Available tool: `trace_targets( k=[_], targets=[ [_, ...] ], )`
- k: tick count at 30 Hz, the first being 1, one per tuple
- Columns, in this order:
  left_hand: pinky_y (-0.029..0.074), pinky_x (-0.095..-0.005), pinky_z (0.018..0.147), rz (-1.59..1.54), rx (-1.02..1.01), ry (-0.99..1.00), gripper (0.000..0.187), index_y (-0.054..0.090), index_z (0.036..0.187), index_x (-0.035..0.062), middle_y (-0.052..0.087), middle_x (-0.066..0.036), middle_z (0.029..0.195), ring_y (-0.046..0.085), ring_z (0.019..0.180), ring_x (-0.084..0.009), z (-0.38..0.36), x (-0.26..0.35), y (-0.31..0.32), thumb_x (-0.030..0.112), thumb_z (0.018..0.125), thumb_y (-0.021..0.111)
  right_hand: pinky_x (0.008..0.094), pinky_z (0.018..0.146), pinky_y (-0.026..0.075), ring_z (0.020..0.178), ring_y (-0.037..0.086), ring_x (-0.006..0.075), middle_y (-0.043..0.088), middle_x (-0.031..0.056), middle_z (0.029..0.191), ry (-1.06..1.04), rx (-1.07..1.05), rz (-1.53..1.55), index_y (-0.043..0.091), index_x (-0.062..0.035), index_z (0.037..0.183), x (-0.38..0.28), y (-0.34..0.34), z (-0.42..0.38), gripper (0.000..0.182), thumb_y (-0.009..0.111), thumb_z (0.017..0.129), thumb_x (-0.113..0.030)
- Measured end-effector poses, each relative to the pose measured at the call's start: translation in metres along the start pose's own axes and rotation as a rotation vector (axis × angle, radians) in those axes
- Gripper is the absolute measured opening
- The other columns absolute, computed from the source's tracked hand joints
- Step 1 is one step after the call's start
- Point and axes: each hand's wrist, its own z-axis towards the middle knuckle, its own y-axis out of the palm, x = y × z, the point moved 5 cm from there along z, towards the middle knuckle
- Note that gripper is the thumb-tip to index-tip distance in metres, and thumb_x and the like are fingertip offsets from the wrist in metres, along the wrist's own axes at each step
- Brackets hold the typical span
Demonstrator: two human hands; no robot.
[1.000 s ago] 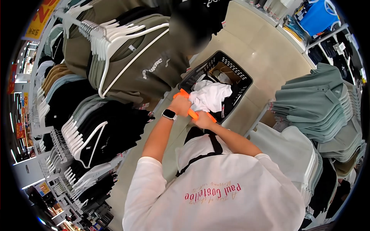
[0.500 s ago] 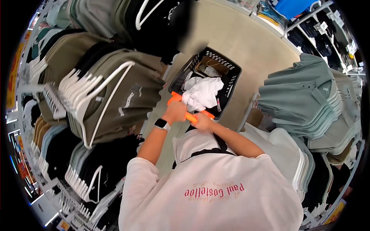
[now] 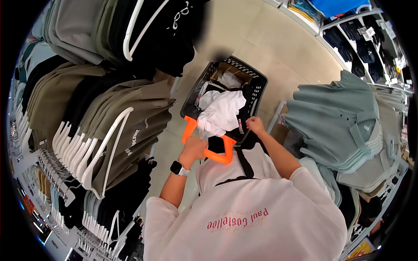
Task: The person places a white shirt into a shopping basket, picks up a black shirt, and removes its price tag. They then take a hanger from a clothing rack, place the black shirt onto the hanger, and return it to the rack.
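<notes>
My left hand [image 3: 192, 150], with a watch on its wrist, is wrapped round the left part of the orange handle [image 3: 220, 157]. The handle belongs to a black basket [image 3: 257, 85] in front of me. White crumpled cloth [image 3: 222, 111] lies in the basket over dark items, with a clear plastic-like bundle [image 3: 229, 79] near the far end. My right hand [image 3: 255, 125] is off the handle, beside the basket's right edge, its fingers curled together; whether they hold anything is too small to tell.
On the left, racks hold brown shirts [image 3: 130, 108] and black shirts [image 3: 170, 39] on white hangers. Green-grey polo shirts [image 3: 331, 117] hang on the right. Shelves of dark folded items [image 3: 361, 48] stand at the upper right.
My right hand has let go of the orange handle and moved right to the basket's side. The handle shows lower in view, and the racks have shifted around me.
</notes>
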Motion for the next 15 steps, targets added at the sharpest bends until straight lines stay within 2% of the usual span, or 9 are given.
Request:
trace_targets(
  k=[4,6,7,8,10,11,13,14,15],
  targets=[
    [0.048,-0.0419,0.068,-0.280,-0.318,0.059,0.038,0.063,0.094,0.0105,0.065,-0.010,0.077,0.063,0.076,-0.0308,0.026,0.028,0.011,0.022,0.059,0.073,0.0299,0.055,0.048,0.057,0.059,0.0163,0.063,0.0070,0.072,-0.213,0.118,-0.246,0.064,0.0017,0.091,0.015,-0.018,0.091,0.019,0.058,0.080,-0.013],
    [0.048,-0.0413,0.067,-0.418,-0.138,0.053,0.034,0.061,0.091,0.0086,0.065,-0.011,0.079,0.063,0.076,-0.0304,0.054,0.056,0.000,0.027,0.064,0.071,0.0309,0.061,0.049,0.066,0.061,0.0169,0.064,0.0061,0.078,-0.337,0.184,-0.253,0.065,-0.0032,0.098,-0.005,-0.021,0.121,0.021,0.059,0.082,-0.016],
    [0.048,-0.0412,0.065,-0.539,-0.049,0.040,0.030,0.061,0.090,0.0078,0.064,-0.011,0.078,0.063,0.075,-0.0303,0.074,0.067,-0.005,0.027,0.068,0.069,0.0318,0.070,0.049,0.078,0.062,0.0194,0.065,0.0061,0.084,-0.297,0.048,-0.102,0.066,-0.0078,0.101,-0.003,-0.012,0.143,0.022,0.059,0.085,-0.021],
    [0.047,-0.0412,0.064,-0.651,0.047,0.027,0.026,0.060,0.088,0.0071,0.064,-0.011,0.077,0.062,0.073,-0.0302,0.095,0.076,-0.011,0.027,0.072,0.066,0.0388,0.080,0.047,0.095,0.059,0.0250,0.063,0.0109,0.103,0.011,-0.115,-0.071,0.061,-0.0096,0.114,0.013,-0.008,0.162,0.034,0.054,0.088,-0.031],
    [0.047,-0.0407,0.062,-0.814,0.235,-0.108,0.021,0.059,0.087,0.0061,0.064,-0.012,0.076,0.062,0.071,-0.0308,0.140,0.081,0.005,0.024,0.077,0.063,0.0479,0.082,0.046,0.100,0.056,0.0333,0.054,0.0158,0.121,0.234,-0.108,-0.089,0.050,-0.0101,0.128,0.003,-0.001,0.163,0.049,0.049,0.089,-0.039],
    [0.046,-0.0417,0.061,-0.839,0.307,-0.245,0.020,0.058,0.087,0.0044,0.063,-0.012,0.074,0.061,0.069,-0.0315,0.160,0.080,0.024,0.022,0.077,0.062,0.0479,0.082,0.046,0.100,0.056,0.0333,0.054,0.0158,0.121,0.222,-0.137,-0.094,0.050,-0.0101,0.128,-0.008,0.004,0.165,0.049,0.049,0.089,-0.039],
    [0.048,-0.0463,0.070,-0.743,0.288,-0.440,0.025,0.055,0.093,0.0004,0.062,-0.019,0.082,0.061,0.078,-0.0373,0.194,0.078,0.070,0.019,0.077,0.059,0.0550,0.083,0.046,0.102,0.053,0.0441,0.048,0.0248,0.125,0.590,-0.175,-0.009,0.042,-0.0028,0.133,0.005,0.008,0.155,0.063,0.050,0.084,-0.042],
    [0.048,-0.0483,0.075,-0.705,0.198,-0.518,0.028,0.054,0.098,-0.0006,0.061,-0.022,0.088,0.060,0.083,-0.0395,0.209,0.081,0.096,0.017,0.076,0.059,0.0512,0.085,0.047,0.101,0.056,0.0417,0.053,0.0256,0.120,0.652,-0.166,0.039,0.045,0.0005,0.128,0.033,0.015,0.156,0.061,0.051,0.080,-0.038],
    [0.048,-0.0500,0.078,-0.728,0.179,-0.595,0.033,0.050,0.103,-0.0008,0.059,-0.025,0.096,0.058,0.088,-0.0414,0.214,0.082,0.103,0.016,0.075,0.058,0.0473,0.086,0.048,0.101,0.058,0.0395,0.055,0.0262,0.116,0.539,-0.176,-0.182,0.046,0.0027,0.124,0.046,0.019,0.162,0.060,0.052,0.078,-0.035]
  ],
)
